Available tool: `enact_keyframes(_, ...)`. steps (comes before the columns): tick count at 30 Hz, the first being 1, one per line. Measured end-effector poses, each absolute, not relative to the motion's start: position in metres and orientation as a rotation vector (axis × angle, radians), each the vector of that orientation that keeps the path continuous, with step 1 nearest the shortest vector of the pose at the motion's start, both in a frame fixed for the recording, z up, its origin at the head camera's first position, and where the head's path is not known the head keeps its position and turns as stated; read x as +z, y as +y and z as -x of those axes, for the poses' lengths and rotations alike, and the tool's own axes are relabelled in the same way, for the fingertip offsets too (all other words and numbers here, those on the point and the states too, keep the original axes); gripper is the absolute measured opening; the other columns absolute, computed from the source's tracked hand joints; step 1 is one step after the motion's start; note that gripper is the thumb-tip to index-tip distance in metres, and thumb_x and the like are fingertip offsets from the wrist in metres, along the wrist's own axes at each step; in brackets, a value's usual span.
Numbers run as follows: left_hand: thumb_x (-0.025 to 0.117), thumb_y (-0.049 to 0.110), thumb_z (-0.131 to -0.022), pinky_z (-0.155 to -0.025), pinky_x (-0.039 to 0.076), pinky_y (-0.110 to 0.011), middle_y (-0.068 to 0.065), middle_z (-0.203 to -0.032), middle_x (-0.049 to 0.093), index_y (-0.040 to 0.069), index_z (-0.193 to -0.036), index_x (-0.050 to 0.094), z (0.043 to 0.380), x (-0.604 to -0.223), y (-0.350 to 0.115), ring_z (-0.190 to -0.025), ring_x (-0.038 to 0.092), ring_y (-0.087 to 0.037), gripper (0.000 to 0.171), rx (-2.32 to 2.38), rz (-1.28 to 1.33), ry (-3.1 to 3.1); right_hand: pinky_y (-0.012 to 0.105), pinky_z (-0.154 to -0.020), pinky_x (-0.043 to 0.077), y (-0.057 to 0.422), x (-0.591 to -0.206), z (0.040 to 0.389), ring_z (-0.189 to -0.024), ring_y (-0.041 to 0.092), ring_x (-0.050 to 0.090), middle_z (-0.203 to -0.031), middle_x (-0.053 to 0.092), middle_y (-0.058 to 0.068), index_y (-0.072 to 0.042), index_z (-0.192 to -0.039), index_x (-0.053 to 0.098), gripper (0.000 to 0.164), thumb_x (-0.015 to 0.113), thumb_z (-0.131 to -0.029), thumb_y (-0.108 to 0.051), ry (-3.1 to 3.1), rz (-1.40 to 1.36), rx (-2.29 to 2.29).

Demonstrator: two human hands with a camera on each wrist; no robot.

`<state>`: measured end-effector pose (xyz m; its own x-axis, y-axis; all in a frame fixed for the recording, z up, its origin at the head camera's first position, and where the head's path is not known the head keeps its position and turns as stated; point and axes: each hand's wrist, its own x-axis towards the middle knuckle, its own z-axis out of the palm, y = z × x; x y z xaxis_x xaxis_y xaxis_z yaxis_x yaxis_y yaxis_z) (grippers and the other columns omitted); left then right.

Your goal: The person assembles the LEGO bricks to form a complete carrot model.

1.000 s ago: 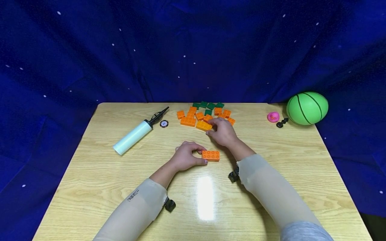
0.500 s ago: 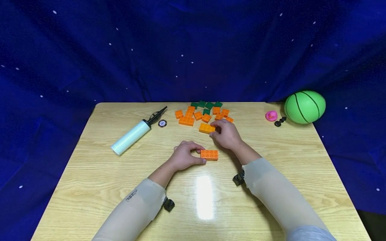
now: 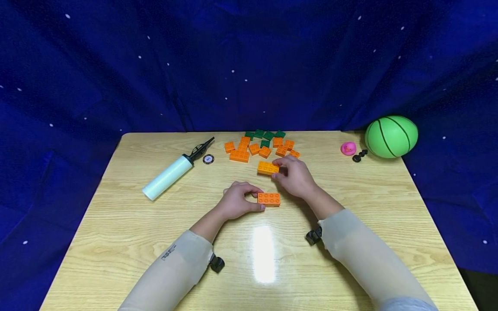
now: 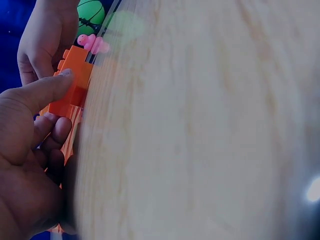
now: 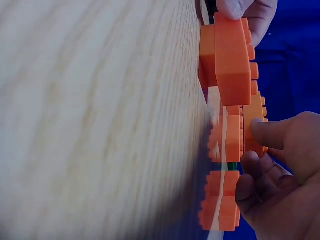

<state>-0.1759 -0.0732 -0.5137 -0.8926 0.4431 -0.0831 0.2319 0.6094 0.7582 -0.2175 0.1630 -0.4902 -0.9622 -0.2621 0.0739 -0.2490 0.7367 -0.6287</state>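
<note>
My left hand (image 3: 238,201) pinches the left end of an orange eight-stud toy brick (image 3: 269,198) near the middle of the table, thumb on the near side. More orange shows under this brick in the right wrist view; whether it is a second brick I cannot tell. Farther back, my right hand (image 3: 295,176) pinches a lighter yellow-orange toy brick (image 3: 267,167) by its right end. In the right wrist view, that lighter brick (image 5: 254,125) sits between thumb and fingers, off the tabletop. The two held bricks are apart.
Loose orange bricks (image 3: 239,156) and green bricks (image 3: 268,135) lie along the table's back edge. At left are a pale blue hand pump (image 3: 168,177) and a poker chip (image 3: 208,159). A pink duck (image 3: 348,148), a small black object (image 3: 356,158) and a green ball (image 3: 391,136) stand at right.
My right hand has drawn the lighter brick away from the loose bricks, toward me and slightly right. My left hand keeps its pinch in place. The head view has shifted slightly.
</note>
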Motion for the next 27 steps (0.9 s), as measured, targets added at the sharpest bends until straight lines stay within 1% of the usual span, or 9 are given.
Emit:
enact_keyframes(3, 0.09, 0.041, -0.081, -0.097, 0.031, -0.049, 0.011, -0.098, 0.067, 0.024, -0.118, 0.077, 0.176, -0.514, -0.073, -0.106, 0.052, -0.016, 0.043, 1.158, -0.543, 2.577, 0.045, -0.093, 0.049, 0.165, -0.489, 0.214, -0.09, 0.024, 0.058, -0.122, 0.065, 0.008, -0.01, -0.129, 0.07, 0.035, 0.076, -0.095, -0.019, 2.912, 0.433, -1.047)
enact_keyframes(7, 0.09, 0.041, -0.08, -0.096, 0.031, -0.048, 0.012, -0.097, 0.067, 0.025, -0.117, 0.077, 0.177, -0.515, -0.073, -0.106, 0.052, -0.015, 0.042, 1.151, -0.541, 2.58, 0.042, -0.085, 0.048, 0.167, -0.488, 0.209, -0.085, 0.024, 0.056, -0.12, 0.065, 0.008, -0.009, -0.129, 0.07, 0.035, 0.077, -0.095, -0.017, 2.908, 0.466, -1.053)
enact_keyframes(10, 0.09, 0.041, -0.08, -0.096, 0.03, -0.048, 0.012, -0.097, 0.066, 0.024, -0.117, 0.077, 0.177, -0.516, -0.073, -0.105, 0.052, -0.015, 0.043, 1.156, -0.547, 2.578, 0.046, -0.093, 0.05, 0.169, -0.487, 0.205, -0.094, 0.025, 0.06, -0.126, 0.065, 0.009, -0.009, -0.129, 0.07, 0.035, 0.076, -0.095, -0.018, 2.904, 0.488, -1.055)
enact_keyframes(12, 0.089, 0.041, -0.081, -0.096, 0.03, -0.048, 0.012, -0.097, 0.066, 0.024, -0.117, 0.077, 0.177, -0.516, -0.073, -0.105, 0.052, -0.015, 0.042, 1.161, -0.549, 2.575, 0.047, -0.095, 0.049, 0.17, -0.486, 0.202, -0.095, 0.026, 0.06, -0.129, 0.065, 0.009, -0.01, -0.129, 0.07, 0.035, 0.076, -0.096, -0.018, 2.902, 0.499, -1.055)
enact_keyframes(14, 0.089, 0.041, -0.081, -0.096, 0.03, -0.049, 0.012, -0.097, 0.066, 0.024, -0.117, 0.077, 0.177, -0.516, -0.073, -0.105, 0.051, -0.015, 0.042, 1.162, -0.55, 2.572, 0.046, -0.092, 0.05, 0.171, -0.486, 0.199, -0.095, 0.025, 0.06, -0.129, 0.065, 0.008, -0.01, -0.129, 0.07, 0.034, 0.076, -0.096, -0.018, 2.9, 0.501, -1.055)
enact_keyframes(16, 0.089, 0.042, -0.081, -0.096, 0.03, -0.048, 0.012, -0.098, 0.066, 0.024, -0.117, 0.077, 0.177, -0.516, -0.073, -0.105, 0.052, -0.015, 0.042, 1.156, -0.55, 2.574, 0.042, -0.083, 0.049, 0.172, -0.486, 0.196, -0.087, 0.023, 0.057, -0.126, 0.065, 0.007, -0.01, -0.128, 0.07, 0.034, 0.076, -0.096, -0.018, 2.9, 0.508, -1.055)
enact_keyframes(18, 0.089, 0.043, -0.081, -0.096, 0.03, -0.048, 0.012, -0.098, 0.067, 0.025, -0.117, 0.077, 0.177, -0.517, -0.073, -0.105, 0.051, -0.015, 0.041, 1.148, -0.547, 2.578, 0.039, -0.078, 0.048, 0.173, -0.486, 0.193, -0.084, 0.022, 0.056, -0.123, 0.065, 0.005, -0.011, -0.127, 0.071, 0.033, 0.076, -0.096, -0.018, 2.898, 0.512, -1.058)
enact_keyframes(22, 0.089, 0.043, -0.081, -0.096, 0.03, -0.049, 0.012, -0.097, 0.066, 0.025, -0.116, 0.077, 0.177, -0.517, -0.073, -0.106, 0.051, -0.015, 0.041, 1.144, -0.542, 2.584, 0.036, -0.075, 0.047, 0.174, -0.485, 0.187, -0.083, 0.02, 0.056, -0.122, 0.065, 0.004, -0.011, -0.126, 0.071, 0.031, 0.076, -0.096, -0.017, 2.894, 0.531, -1.066)
enact_keyframes(27, 0.089, 0.044, -0.08, -0.097, 0.029, -0.048, 0.013, -0.098, 0.066, 0.026, -0.119, 0.078, 0.177, -0.518, -0.072, -0.108, 0.051, -0.015, 0.044, 1.145, -0.527, 2.584, 0.036, -0.075, 0.048, 0.176, -0.482, 0.18, -0.084, 0.02, 0.056, -0.124, 0.066, 0.005, -0.01, -0.127, 0.071, 0.032, 0.075, -0.096, -0.016, 2.886, 0.584, -1.089)
